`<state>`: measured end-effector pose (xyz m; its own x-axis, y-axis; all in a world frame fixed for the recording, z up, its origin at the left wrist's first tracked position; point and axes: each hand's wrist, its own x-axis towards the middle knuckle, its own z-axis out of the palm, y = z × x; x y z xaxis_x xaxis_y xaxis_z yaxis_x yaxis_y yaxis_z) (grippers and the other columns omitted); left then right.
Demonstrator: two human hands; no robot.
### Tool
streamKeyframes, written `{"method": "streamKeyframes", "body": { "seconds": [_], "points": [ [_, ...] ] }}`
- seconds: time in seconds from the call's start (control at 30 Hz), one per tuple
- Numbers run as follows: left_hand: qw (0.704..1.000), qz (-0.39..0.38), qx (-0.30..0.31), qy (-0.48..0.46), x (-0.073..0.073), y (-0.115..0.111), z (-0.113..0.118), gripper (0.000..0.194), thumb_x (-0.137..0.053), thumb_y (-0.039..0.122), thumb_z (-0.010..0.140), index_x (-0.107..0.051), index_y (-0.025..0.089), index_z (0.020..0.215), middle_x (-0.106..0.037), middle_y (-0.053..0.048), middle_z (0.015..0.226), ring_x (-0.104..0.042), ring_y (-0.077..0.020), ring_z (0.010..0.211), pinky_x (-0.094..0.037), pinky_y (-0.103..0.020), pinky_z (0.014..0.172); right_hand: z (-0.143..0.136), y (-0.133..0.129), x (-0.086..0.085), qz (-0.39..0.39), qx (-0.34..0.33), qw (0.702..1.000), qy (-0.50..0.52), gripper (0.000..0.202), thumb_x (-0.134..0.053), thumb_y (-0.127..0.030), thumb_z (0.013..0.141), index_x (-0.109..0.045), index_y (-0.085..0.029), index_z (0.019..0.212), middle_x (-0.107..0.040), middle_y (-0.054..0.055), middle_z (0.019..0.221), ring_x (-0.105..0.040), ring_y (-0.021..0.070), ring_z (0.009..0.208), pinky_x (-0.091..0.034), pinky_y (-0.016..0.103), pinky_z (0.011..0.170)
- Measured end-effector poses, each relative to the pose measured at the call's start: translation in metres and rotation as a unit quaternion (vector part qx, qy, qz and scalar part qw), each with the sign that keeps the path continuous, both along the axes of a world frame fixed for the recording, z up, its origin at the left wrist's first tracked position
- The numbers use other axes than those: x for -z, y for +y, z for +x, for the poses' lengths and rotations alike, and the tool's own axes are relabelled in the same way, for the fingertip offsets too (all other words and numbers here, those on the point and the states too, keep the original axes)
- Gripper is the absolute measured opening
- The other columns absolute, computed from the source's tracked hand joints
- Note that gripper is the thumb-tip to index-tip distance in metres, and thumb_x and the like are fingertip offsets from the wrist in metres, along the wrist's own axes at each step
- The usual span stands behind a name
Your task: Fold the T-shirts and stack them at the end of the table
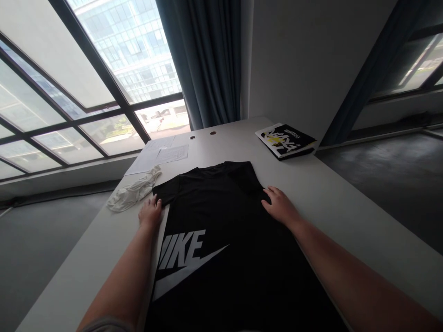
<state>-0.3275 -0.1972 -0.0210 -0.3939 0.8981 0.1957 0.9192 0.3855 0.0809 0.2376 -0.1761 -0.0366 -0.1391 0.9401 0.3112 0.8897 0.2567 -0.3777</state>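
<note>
A black T-shirt [238, 221] lies spread flat, its collar towards the far end and a large white NIKE print with a swoosh at its lower left. At the left sleeve's hem is my left hand [150, 212], its fingers and thumb closed on the edge of the cloth. My right hand [281, 206] holds the hem of the opposite sleeve at its fingertips, thumb and forefinger a little apart along the edge. The shirt's lower end runs out of view at the bottom.
The shirt rests on a white table [346, 216]. Beyond my left hand lies a crumpled whitish cloth [134, 190], with paper sheets [173, 153] behind it. A folded black-and-white printed item [285, 140] sits at the far right, near the wall. Windows and a blue curtain [207, 60] stand behind.
</note>
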Motion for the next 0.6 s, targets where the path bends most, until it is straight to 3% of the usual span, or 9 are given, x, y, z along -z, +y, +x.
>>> {"method": "streamKeyframes", "body": {
  "seconds": [0.13,0.37,0.47,0.6],
  "points": [
    [0.999,-0.03,0.014,-0.002,0.002,0.003,0.007,0.056,-0.033,0.05,0.105,-0.051,0.029,0.153,-0.042,-0.015,0.163,-0.036,-0.0371,0.15,-0.031,-0.063,0.117,0.002,0.002,0.004,0.004,-0.004,1.0,-0.012,0.05,-0.055,-0.032,0.092,-0.066,-0.01,0.135,-0.058,0.021,0.144,-0.053,0.0346,0.136,-0.041,0.049,0.119],
    [0.998,-0.032,0.045,0.002,0.003,0.002,0.01,0.058,-0.024,0.039,0.106,-0.05,0.015,0.152,-0.039,-0.021,0.163,-0.034,-0.0361,0.152,-0.03,-0.065,0.117,0.004,0.003,0.001,-0.004,-0.031,0.999,-0.031,0.053,-0.056,-0.035,0.092,-0.065,-0.01,0.137,-0.057,0.021,0.146,-0.051,0.0348,0.137,-0.039,0.048,0.12],
    [0.997,-0.043,0.064,0.015,-0.003,0.004,0.013,0.055,-0.029,0.032,0.104,-0.052,0.01,0.148,-0.045,-0.025,0.158,-0.038,-0.0366,0.149,-0.036,-0.062,0.115,0.005,0.004,0.002,-0.008,-0.035,0.999,-0.037,0.054,-0.056,-0.037,0.092,-0.065,-0.011,0.138,-0.057,0.019,0.146,-0.05,0.0343,0.139,-0.037,0.048,0.121],
    [0.993,-0.042,0.106,0.031,-0.019,0.014,0.021,0.048,-0.044,0.027,0.096,-0.061,0.011,0.138,-0.059,-0.026,0.142,-0.047,-0.0381,0.142,-0.043,-0.058,0.111,0.006,0.005,0.005,-0.015,-0.034,0.999,-0.033,0.054,-0.056,-0.036,0.092,-0.064,-0.014,0.14,-0.056,0.017,0.148,-0.048,0.0336,0.14,-0.037,0.049,0.12]
  ]
}}
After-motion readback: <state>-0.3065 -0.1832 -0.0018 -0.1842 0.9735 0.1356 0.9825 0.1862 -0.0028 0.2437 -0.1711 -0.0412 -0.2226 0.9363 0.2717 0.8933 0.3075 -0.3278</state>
